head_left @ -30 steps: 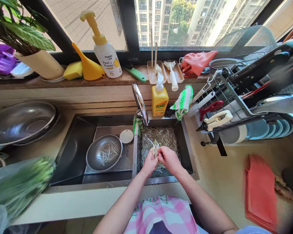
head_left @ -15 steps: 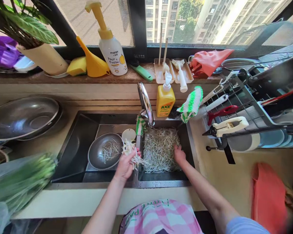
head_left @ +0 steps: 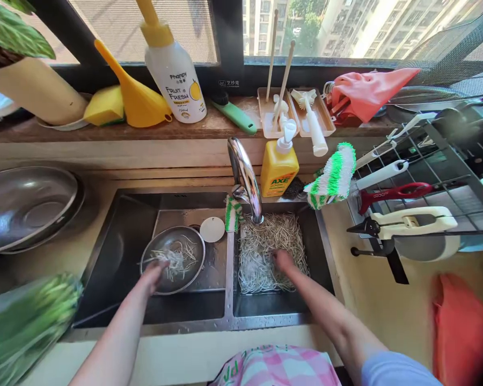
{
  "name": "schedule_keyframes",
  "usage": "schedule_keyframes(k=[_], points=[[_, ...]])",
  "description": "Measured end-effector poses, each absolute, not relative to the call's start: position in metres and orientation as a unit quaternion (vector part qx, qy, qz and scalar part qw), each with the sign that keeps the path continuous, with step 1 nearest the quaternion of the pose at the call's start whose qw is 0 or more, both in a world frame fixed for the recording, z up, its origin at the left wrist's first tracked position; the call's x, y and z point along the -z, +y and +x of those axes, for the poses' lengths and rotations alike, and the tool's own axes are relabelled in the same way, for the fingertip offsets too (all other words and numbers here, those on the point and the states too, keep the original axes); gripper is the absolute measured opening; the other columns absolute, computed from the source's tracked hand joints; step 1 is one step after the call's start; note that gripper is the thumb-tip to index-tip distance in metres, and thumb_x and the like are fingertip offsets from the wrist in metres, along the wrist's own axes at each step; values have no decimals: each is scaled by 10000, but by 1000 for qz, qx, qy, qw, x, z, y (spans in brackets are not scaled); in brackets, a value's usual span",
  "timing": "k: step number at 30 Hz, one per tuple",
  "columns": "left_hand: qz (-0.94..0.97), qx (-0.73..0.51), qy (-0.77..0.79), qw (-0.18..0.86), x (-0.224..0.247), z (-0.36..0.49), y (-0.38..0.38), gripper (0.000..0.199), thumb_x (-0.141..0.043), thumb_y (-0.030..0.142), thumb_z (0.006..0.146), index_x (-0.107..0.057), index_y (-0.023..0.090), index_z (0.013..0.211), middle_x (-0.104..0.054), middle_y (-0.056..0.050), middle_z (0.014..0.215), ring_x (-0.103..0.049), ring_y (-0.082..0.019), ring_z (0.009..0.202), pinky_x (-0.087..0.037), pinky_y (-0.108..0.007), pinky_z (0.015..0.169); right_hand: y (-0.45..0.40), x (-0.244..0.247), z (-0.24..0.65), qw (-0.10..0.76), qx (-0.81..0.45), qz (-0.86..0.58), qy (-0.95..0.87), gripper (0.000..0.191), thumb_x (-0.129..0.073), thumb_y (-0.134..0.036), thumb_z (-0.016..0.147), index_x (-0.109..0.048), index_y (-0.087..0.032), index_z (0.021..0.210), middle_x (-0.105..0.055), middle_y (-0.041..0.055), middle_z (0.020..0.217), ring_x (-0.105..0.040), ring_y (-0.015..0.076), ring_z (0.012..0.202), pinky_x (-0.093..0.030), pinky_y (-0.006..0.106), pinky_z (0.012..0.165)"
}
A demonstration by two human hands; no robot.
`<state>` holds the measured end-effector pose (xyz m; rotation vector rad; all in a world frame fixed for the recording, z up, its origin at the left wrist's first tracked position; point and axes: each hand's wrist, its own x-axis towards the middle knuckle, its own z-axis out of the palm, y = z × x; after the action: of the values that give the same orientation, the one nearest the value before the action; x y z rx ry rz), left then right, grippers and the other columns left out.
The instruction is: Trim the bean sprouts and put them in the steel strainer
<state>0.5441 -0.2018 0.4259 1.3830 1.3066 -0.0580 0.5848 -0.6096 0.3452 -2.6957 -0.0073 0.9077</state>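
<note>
My left hand (head_left: 154, 274) is over the near left rim of a round dark metal bowl (head_left: 161, 289) in the left sink basin. Motion smears its fingers, so their grip is unclear. Pale bean sprouts (head_left: 179, 260) lie in the bowl, and some strands beside the fingers are blurred. In the right basin, my right hand (head_left: 284, 261) reaches into a thick mass of bean sprouts (head_left: 265, 236). Its fingers are curled on the strands, with the tips partly hidden among them. Water shows between the sprouts at lower left.
A chrome faucet (head_left: 245, 174) arches over the right basin. A white round lid-like disc (head_left: 212, 229) and a green-striped cloth (head_left: 232, 214) sit by the divider (head_left: 229, 279). Behind stands a yellow AXE bottle (head_left: 279, 169). A dish rack (head_left: 438, 161) is at right, bagged greens (head_left: 36, 316) at left.
My left hand has moved left from the divider to the bowl with the bunch of bean sprouts it held. My right hand has shifted from the right side toward the middle of the mass.
</note>
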Motion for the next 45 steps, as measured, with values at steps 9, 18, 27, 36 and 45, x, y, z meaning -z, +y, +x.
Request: schedule_keyframes(k=[9,18,27,36,45], points=[[775,109,352,514,-414,534,-254,454,-587,394,607,-512,158,989,-526,-120,1145,-485,-254,1076,-369,-365,912,-565,-347,630,71,-187,-962,186,507,-505,-338,744,-426,-72,1167,-462,235,1144,-434,326,1060,-357,390,799],[712,184,225,639,-486,526,-334,406,-588,427,655,-551,172,968,-590,-84,1017,-577,-214,918,-421,-344,865,-590,-341,619,123,-286,-949,37,405,-447,-169,776,-436,-161,1181,-598,145,975,-579,234,872,-406,300,694],[657,260,177,686,-500,512,-385,345,-570,388,693,-577,172,962,-597,-88,996,-559,-214,937,-413,-344,867,-606,-353,601,153,-315,-936,-29,350,-532,-249,733,-538,-219,1081,-619,73,946,-570,206,877,-405,267,712],[683,298,136,653,-485,494,-405,290,-537,324,731,-569,182,982,-590,-83,1020,-537,-191,947,-388,-314,873,-550,-347,615,78,-215,-972,49,582,-550,-418,697,-480,-78,1165,-319,229,1300,-220,370,1210,-188,505,928],[653,324,135,671,-480,479,-407,305,-517,354,744,-548,192,1000,-563,-82,1046,-509,-194,984,-368,-321,885,-583,-352,607,151,-276,-949,-6,342,-501,-240,727,-593,-97,1024,-379,198,1270,-303,341,1176,-239,450,924]])
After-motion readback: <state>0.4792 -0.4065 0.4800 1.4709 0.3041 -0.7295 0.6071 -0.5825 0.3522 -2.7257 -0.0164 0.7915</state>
